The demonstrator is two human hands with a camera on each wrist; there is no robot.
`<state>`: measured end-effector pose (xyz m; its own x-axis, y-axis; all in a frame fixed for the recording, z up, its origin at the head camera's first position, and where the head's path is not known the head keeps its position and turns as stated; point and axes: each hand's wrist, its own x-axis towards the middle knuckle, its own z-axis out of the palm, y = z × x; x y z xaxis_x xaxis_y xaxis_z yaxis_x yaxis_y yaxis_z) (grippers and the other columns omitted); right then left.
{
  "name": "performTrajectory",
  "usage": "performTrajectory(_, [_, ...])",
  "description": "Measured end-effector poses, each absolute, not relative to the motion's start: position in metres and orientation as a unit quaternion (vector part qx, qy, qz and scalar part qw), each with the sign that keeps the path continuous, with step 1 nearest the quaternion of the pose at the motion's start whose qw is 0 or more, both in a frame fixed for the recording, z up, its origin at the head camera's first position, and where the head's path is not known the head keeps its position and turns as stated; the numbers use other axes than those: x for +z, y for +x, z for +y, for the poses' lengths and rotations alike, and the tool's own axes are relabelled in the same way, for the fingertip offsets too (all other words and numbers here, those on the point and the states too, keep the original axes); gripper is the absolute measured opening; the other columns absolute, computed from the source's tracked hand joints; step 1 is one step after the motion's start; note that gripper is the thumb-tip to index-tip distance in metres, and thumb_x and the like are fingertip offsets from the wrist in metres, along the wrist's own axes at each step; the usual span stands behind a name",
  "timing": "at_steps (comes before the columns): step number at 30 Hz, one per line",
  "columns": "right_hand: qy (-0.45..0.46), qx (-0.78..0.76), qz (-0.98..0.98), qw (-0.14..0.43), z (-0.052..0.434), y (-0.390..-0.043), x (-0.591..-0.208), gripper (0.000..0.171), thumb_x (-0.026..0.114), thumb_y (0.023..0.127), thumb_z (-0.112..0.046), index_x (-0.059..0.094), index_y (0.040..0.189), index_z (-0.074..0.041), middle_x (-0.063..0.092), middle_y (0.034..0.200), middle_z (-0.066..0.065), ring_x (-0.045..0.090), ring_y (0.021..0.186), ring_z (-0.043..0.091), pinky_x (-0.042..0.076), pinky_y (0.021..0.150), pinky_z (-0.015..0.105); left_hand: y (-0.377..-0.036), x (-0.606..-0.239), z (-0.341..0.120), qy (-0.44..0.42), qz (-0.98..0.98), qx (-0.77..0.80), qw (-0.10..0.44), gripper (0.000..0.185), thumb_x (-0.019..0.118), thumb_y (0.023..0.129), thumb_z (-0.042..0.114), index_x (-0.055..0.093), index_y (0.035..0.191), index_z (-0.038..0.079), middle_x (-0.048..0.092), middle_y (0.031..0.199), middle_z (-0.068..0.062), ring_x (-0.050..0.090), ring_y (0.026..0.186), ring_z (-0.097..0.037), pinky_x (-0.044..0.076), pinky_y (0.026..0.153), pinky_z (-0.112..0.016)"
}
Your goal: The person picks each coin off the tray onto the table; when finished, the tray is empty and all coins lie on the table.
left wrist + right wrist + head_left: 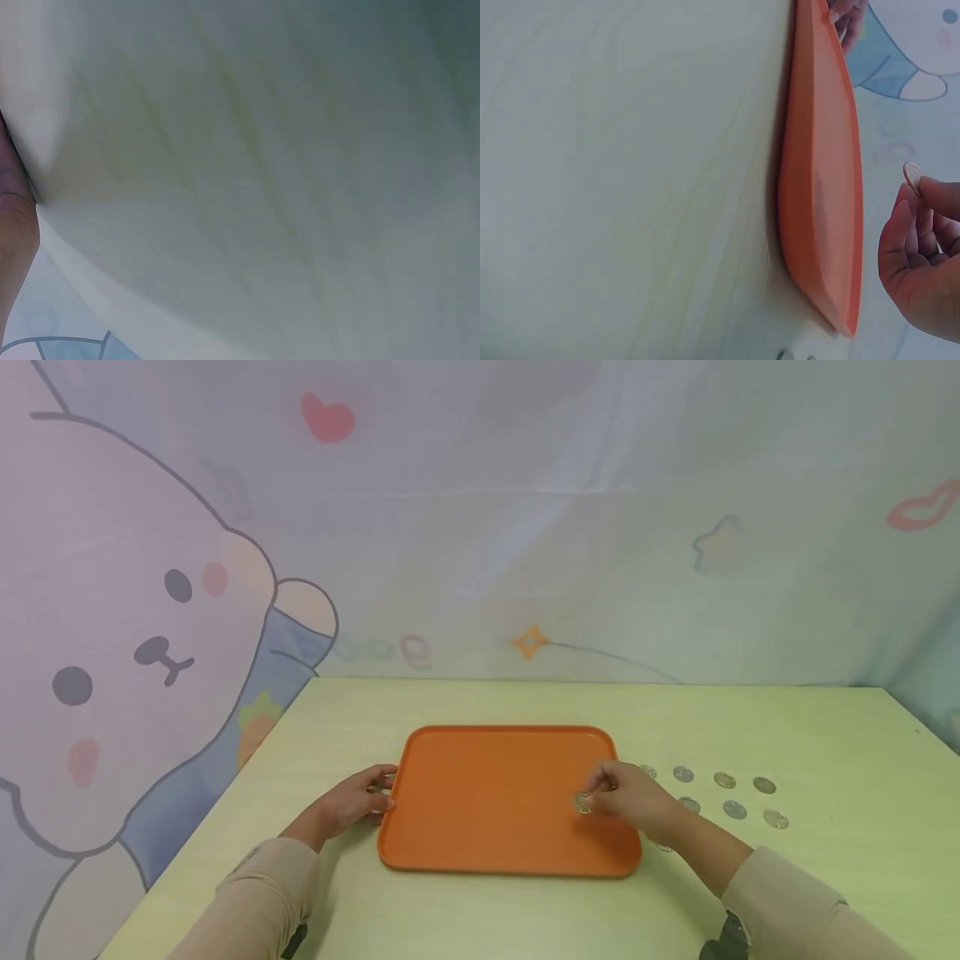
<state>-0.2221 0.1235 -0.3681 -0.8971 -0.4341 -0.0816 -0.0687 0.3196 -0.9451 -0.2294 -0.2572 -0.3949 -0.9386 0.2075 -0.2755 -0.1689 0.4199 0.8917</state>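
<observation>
An orange tray lies on the table, its flat inside bare. At the tray's left rim, my left hand grips the edge, its thumb at the rim. Above the tray's right part, my right hand pinches a coin between thumb and fingertips. The right wrist view shows that coin held up on edge, apart from the tray. Only a bit of the left hand appears in the left wrist view.
Several coins, such as this silvery one, lie in rows on the table right of the tray; the right forearm partly covers some. The pale wood table meets a printed cloth backdrop at the back.
</observation>
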Motion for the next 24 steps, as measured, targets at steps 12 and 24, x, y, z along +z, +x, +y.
performTrajectory(12, [-0.138,-0.568,0.797,0.153,0.167,-0.219,-0.365,0.020,0.058,0.080,-0.009,0.046,0.089,0.005,0.051,0.078,0.006,0.051,0.074,0.021,0.044,0.068,0.033,-0.230,-0.400,-0.264,0.048,0.810,0.555,0.184,0.056,0.057,0.080,0.005,0.030,0.129,-0.001,0.036,0.117,-0.022,0.051,0.088,-0.022,0.046,0.073,-0.034])
performTrajectory(24, [-0.108,-0.556,0.814,0.133,0.216,-0.209,-0.377,0.021,0.055,0.082,-0.009,0.045,0.092,0.006,0.050,0.082,0.007,0.051,0.075,0.016,0.044,0.067,0.030,-0.228,-0.393,-0.256,0.018,0.817,0.550,0.175,0.054,0.050,0.081,-0.004,0.026,0.131,-0.005,0.035,0.119,-0.022,0.050,0.086,-0.020,0.046,0.072,-0.036])
